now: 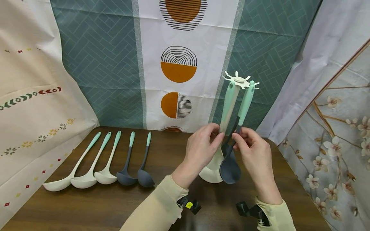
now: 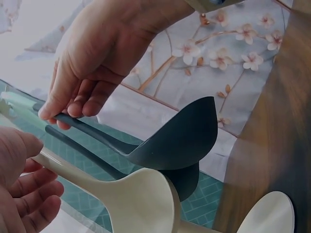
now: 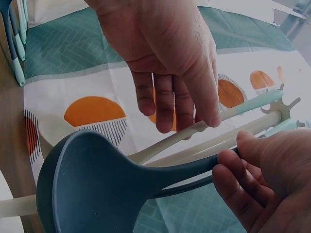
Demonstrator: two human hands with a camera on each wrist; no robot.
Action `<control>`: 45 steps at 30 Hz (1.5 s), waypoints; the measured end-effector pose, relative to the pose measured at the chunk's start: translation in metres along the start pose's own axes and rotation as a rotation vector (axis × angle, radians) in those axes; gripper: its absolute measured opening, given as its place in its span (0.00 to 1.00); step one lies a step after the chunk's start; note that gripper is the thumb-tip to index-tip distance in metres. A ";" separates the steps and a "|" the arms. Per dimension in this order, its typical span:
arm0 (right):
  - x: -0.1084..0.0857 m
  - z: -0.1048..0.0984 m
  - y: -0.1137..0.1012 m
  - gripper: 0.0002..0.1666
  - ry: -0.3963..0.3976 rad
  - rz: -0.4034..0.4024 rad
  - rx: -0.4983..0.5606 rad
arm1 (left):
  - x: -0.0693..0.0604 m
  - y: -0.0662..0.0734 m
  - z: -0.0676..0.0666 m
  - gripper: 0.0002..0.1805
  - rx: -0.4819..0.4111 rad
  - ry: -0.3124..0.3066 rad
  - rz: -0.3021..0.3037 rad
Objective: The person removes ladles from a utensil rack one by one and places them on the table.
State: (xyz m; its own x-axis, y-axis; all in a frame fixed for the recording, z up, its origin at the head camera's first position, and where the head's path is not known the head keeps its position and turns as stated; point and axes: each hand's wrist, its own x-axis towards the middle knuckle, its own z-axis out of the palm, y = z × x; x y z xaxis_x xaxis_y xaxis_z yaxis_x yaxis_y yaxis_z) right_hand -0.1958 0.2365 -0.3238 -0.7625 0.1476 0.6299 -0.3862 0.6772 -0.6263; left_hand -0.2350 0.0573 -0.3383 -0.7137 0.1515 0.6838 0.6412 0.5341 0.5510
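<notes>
A cream utensil stand (image 1: 239, 79) with a hooked top stands on the right of the table. My left hand (image 1: 200, 144) pinches the handle of a cream ladle (image 1: 213, 170) with a mint grip, hung at the stand's left. With thumb and fingers, my right hand (image 1: 255, 150) holds the neck of a dark blue-grey ladle (image 1: 230, 168); its mint grip reaches up to the hooks. A second dark ladle (image 2: 188, 180) hangs just behind it, mostly hidden in the head view. In the left wrist view the stand's round base (image 2: 269, 213) shows below the bowls.
On the left of the wooden table (image 1: 95, 208) lie several ladles in a row: cream ladles (image 1: 83, 181) farther left, then dark ladles (image 1: 126, 178). Patterned cloth hangs behind (image 1: 185, 38) and at both sides, a flowered one (image 1: 332, 154) close on the right.
</notes>
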 end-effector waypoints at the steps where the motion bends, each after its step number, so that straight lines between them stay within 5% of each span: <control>1: 0.000 0.000 0.000 0.08 0.000 -0.001 -0.001 | 0.001 0.000 0.000 0.09 0.001 0.001 0.001; 45: 0.002 0.000 0.002 0.08 -0.007 0.014 0.001 | -0.001 0.002 -0.014 0.07 0.052 0.016 0.051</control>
State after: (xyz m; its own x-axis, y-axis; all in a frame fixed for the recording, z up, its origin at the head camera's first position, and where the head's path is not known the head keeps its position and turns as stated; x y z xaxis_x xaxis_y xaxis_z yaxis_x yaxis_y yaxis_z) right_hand -0.1978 0.2382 -0.3237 -0.7713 0.1521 0.6180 -0.3760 0.6746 -0.6353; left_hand -0.2290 0.0466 -0.3308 -0.6754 0.1667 0.7183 0.6613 0.5681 0.4899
